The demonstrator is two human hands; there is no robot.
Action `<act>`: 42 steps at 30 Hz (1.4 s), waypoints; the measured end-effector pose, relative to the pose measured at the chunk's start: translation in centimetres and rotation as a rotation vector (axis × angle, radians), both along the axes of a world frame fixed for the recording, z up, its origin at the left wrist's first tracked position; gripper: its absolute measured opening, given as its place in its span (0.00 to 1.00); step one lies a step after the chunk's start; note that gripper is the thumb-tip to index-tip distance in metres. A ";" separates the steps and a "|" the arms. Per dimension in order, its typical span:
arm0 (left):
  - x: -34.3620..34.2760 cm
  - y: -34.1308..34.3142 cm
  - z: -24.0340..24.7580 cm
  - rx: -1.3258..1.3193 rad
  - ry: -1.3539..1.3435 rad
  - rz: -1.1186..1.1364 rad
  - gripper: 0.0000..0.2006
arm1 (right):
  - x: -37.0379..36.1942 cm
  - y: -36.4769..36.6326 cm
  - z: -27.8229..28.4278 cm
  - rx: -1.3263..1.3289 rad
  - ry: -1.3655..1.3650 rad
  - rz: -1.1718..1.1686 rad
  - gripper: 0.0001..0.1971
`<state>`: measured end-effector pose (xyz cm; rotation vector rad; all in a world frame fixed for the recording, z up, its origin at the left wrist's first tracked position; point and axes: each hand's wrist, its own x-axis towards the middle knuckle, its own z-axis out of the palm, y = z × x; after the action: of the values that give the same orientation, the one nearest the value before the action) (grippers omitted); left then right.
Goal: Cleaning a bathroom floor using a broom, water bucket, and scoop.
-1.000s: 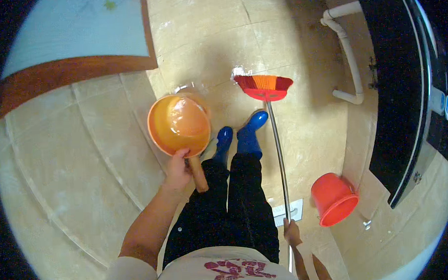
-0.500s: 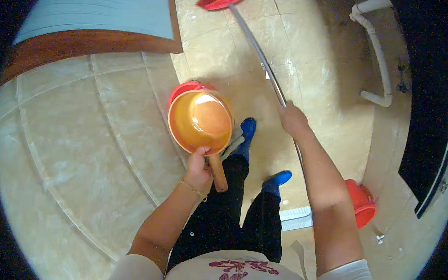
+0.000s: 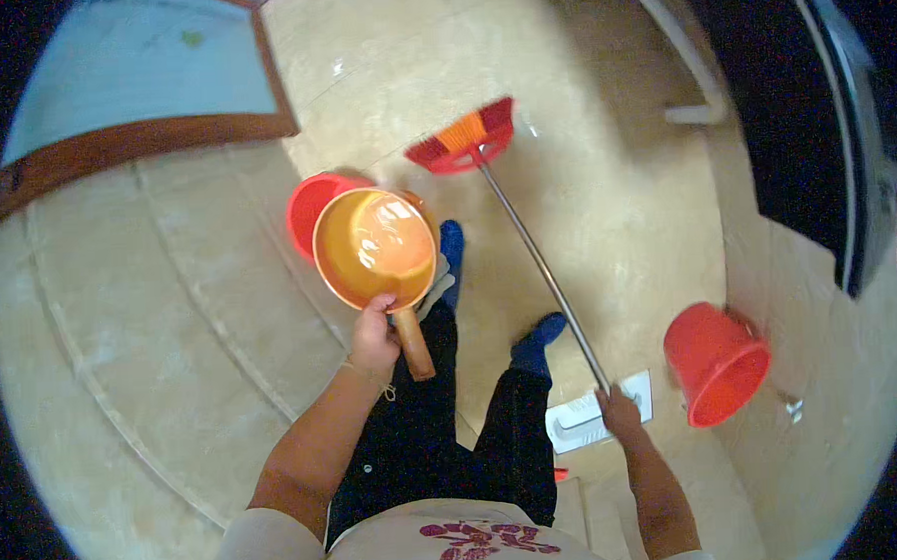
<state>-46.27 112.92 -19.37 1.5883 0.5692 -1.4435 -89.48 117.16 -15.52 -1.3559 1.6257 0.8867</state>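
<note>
A red basin (image 3: 310, 208) lies on the beige tiled floor (image 3: 150, 323), partly hidden under the orange bowl-shaped scoop (image 3: 375, 246). The left hand (image 3: 374, 335) is wrapped around the scoop's wooden handle (image 3: 411, 342), just below the bowl. Right of the scoop, a broom with a red and orange head (image 3: 462, 139) rests on the floor, its metal pole (image 3: 540, 266) slanting down to the right hand (image 3: 619, 413), fingers curled around the pole's end. Farther right of the scoop, a red bucket (image 3: 717, 360) tilts on its side.
</note>
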 end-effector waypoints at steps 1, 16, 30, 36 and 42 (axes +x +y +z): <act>-0.8 -0.1 0.1 0.030 -0.003 -0.035 0.15 | -2.6 4.0 1.3 0.016 0.000 -0.032 0.22; -16.4 -0.5 0.1 0.094 0.186 -0.339 0.13 | -22.0 4.2 21.8 -0.232 0.435 0.106 0.16; -30.0 1.2 2.2 0.046 0.259 -0.351 0.15 | -32.6 -27.7 22.2 -0.686 0.588 0.903 0.09; -34.6 0.4 0.1 0.028 0.266 -0.369 0.15 | -28.2 -25.2 13.1 -1.097 0.074 0.387 0.09; -38.3 0.4 -0.8 -0.027 0.272 -0.460 0.15 | -12.9 -8.9 5.7 0.305 -0.744 -0.301 0.26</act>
<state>-84.55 113.28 -20.15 1.5760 0.3434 -2.0218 -102.41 108.22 -9.86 -1.0138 1.0225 0.3543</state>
